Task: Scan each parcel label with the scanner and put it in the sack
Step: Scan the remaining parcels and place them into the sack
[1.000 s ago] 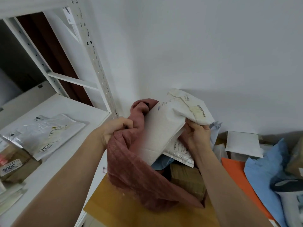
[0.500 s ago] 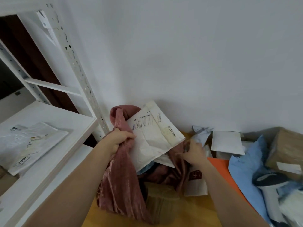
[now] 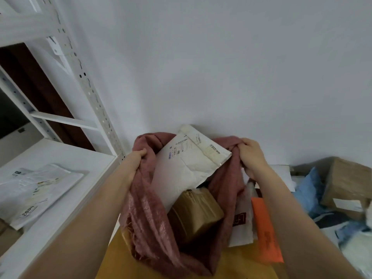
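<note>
My left hand (image 3: pixel 135 162) grips the left edge of the sack's mouth: fingers (image 3: pixel 143 153) curled tight round a bunch of the pink cloth, thumb side toward me. My right hand (image 3: pixel 252 156) grips the right edge the same way, fingers (image 3: pixel 244 142) folded over a gathered knot of cloth. Both hands hold the pink sack (image 3: pixel 153 214) open between them, just in front of the white wall (image 3: pixel 221 67).

White padded parcel (image 3: pixel 181 168) stands in the sack mouth, roughly half of it above the rim. Long axis runs from near-left, down in the sack, to far-right, up; the printed label faces me and the taped flap end points up and right, near my right hand. Neither hand touches it.

Below it in the sack lies a brown taped box (image 3: pixel 196 214), tilted, one corner toward me.

Sack rests on a yellow surface (image 3: pixel 237 264), possibly the bench; I cannot tell. Just right of the sack: a white bag with red print (image 3: pixel 241 224) and an orange envelope (image 3: pixel 265 230), partly under my right forearm. Far right: blue wrapping (image 3: pixel 308 188) and a cardboard box (image 3: pixel 346 182). Left: white shelf (image 3: pixel 66 158) carrying a clear plastic mailer (image 3: pixel 36 192), beside a perforated upright post (image 3: pixel 90 91).
</note>
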The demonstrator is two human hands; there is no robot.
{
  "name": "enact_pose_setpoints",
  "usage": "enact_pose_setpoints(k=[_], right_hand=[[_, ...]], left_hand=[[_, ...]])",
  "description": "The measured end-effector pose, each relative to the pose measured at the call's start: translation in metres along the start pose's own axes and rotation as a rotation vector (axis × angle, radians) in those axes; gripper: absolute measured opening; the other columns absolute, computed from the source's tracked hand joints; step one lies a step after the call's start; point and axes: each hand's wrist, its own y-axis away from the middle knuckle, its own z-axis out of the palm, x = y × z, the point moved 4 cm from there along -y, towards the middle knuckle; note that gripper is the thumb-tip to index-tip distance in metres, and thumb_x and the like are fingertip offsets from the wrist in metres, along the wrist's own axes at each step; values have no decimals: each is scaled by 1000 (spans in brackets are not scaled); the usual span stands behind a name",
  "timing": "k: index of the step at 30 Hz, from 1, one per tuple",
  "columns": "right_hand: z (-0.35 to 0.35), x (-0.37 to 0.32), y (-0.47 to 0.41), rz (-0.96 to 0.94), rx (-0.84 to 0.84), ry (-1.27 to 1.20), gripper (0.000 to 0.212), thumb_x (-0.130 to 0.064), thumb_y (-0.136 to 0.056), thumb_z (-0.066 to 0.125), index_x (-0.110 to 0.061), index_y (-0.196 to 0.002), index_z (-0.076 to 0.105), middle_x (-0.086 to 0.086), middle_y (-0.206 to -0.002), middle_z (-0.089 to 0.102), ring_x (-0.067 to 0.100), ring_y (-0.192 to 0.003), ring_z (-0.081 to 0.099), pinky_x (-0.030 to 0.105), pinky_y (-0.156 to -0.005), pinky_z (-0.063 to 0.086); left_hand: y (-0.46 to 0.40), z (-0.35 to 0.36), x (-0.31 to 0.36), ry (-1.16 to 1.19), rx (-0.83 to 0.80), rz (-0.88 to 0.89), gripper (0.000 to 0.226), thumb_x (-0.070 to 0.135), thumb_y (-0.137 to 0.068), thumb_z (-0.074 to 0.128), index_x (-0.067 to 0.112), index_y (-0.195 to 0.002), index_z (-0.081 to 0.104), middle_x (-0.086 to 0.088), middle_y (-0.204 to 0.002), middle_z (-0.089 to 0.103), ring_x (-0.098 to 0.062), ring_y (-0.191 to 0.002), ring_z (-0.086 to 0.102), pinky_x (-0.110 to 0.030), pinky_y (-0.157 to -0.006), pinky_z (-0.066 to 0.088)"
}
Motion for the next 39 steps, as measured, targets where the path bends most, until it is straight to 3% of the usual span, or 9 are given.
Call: enact_pose_setpoints(k=[5,12,16,21,24,30,34,36,39], right_hand=[[-32,-82,18,-212,97,-424,33,-7,-88,47,-19,-81,76,8,-89,75,19,-82,68,31,-75,55],[-46,-99,28,-206,165,-414,31,-1,-88,45,-16,-78,71,8,-78,66,20,-75,60,36,-71,50],[-65,-112,22,-219,256,-447,31,-7,-88,45,-22,-83,71,3,-87,68,19,-84,62,30,-74,53],[-51,-97,24,-54,141,-338,30,-6,-94,42,-20,-87,68,1,-82,67,13,-67,61,19,-50,47],[-50,-121,26,-177,149,-450,31,-9,-95,45,-23,-84,70,-4,-84,70,7,-73,66,20,-64,55],[-66,-118,24,-176,402,-501,32,-1,-90,38,-25,-80,57,-2,-77,57,14,-69,54,21,-55,44],[-68,-101,16,-58,379,-436,45,12,-78,23,-25,-79,51,5,-71,48,13,-52,43,17,-39,32],[-60,-89,13,0,325,-393,50,15,-78,23,-16,-76,63,10,-75,58,19,-63,54,20,-50,48],[-53,-68,5,129,248,-329,45,11,-90,30,-3,-110,69,17,-104,65,28,-89,62,33,-77,55]], left_hand=[[24,-13,41,240,-3,122,35,44,-92,60,10,-100,67,-10,-80,74,-24,-73,71,-32,-59,56],[45,-36,67,419,53,299,43,38,-97,53,6,-124,61,-16,-118,66,-28,-111,62,-42,-104,46],[46,-43,69,423,81,296,35,38,-97,53,7,-110,65,-13,-109,68,-25,-98,65,-38,-92,52],[39,-40,26,330,149,111,39,28,-99,53,1,-126,57,-16,-116,64,-24,-98,61,-36,-91,50],[39,-46,16,358,158,83,34,26,-99,53,5,-125,58,-14,-112,66,-26,-99,63,-39,-91,51],[38,-71,45,501,136,212,25,34,-96,53,14,-95,69,-4,-81,73,-20,-78,68,-31,-64,53],[23,-77,38,394,276,206,36,24,-100,46,8,-131,54,-9,-103,61,-24,-95,61,-34,-81,48],[16,-69,30,307,276,197,40,21,-102,42,3,-137,48,-17,-114,56,-26,-106,55,-34,-93,45],[10,-60,26,218,200,198,42,18,-104,36,-1,-140,44,-23,-135,52,-25,-115,52,-41,-109,38]])
